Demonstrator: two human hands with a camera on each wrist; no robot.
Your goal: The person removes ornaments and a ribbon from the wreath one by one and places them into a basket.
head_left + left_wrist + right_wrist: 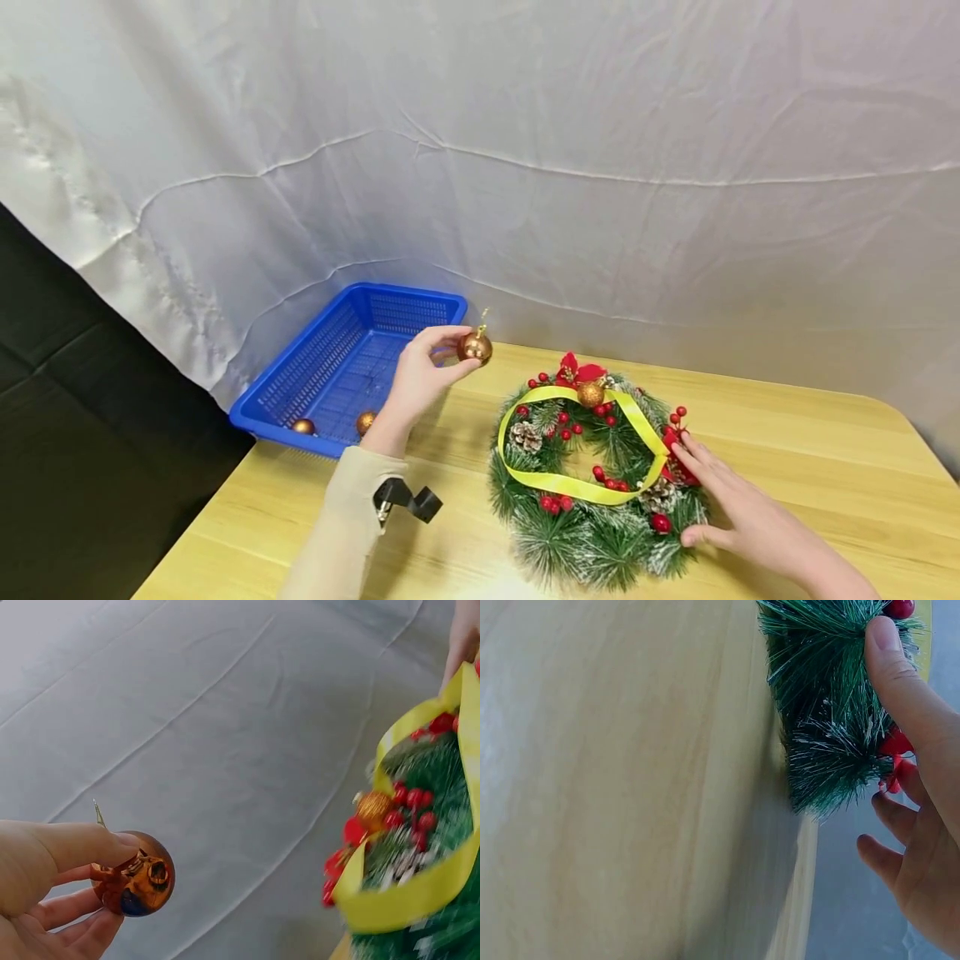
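Observation:
My left hand (420, 375) pinches a shiny copper Christmas bauble (477, 348) between thumb and fingers, held up in the air left of the wreath. A gold hanging loop stands up from its top. The green wreath (551, 546) lies on the table, dressed with red berries, pine cones, red flowers and a loop of yellow ribbon (557, 483). At its back edge sits a glittery gold bauble (590, 394). My right hand (738, 517) touches the wreath's right side, its fingers extended near a red flower and the thumb (900, 679) against the needles.
A blue plastic basket (288, 437) stands at the table's back left. Inside it lie a copper bauble (303, 426) and a glittery one (365, 422), partly behind my left wrist. A pale cloth (600, 233) hangs behind the wooden table (232, 517).

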